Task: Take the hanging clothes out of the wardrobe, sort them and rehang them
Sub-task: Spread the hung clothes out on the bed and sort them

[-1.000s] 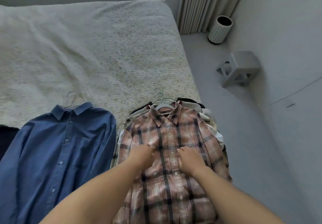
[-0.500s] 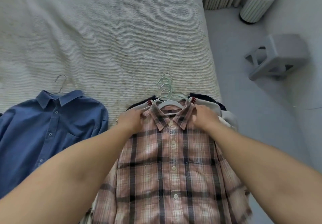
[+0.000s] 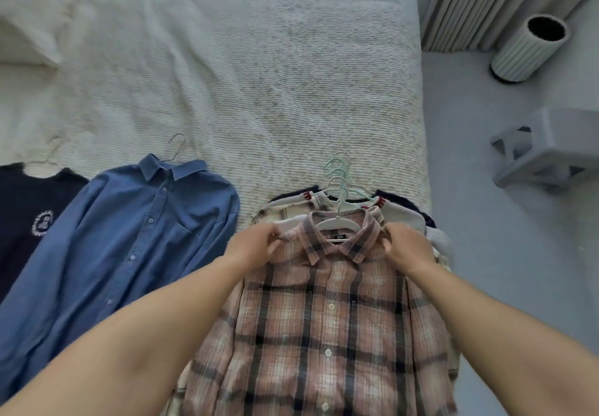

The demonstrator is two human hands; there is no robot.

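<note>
A pink plaid shirt (image 3: 327, 328) on a white hanger (image 3: 337, 221) lies on top of a pile of hung clothes (image 3: 405, 218) at the bed's right edge. My left hand (image 3: 256, 247) pinches the shirt's left shoulder beside the collar. My right hand (image 3: 405, 247) grips its right shoulder. Several pale hanger hooks (image 3: 337, 172) stick out above the pile. To the left, a blue denim shirt (image 3: 129, 240) on a wire hanger lies flat on the bed. A navy sweatshirt (image 3: 29, 218) with a white emblem lies at the far left.
The bed (image 3: 243, 75) has a pale textured cover, with a pillow (image 3: 32, 20) at the top left. On the grey floor to the right stand a ribbed white bin (image 3: 525, 49) and a small grey stool (image 3: 547, 150). Curtains (image 3: 486, 1) hang behind.
My hands went from the shirt's chest up to its shoulders at the collar and now hold the fabric there. The collar has opened, showing the label. The view shifted left, revealing the navy sweatshirt.
</note>
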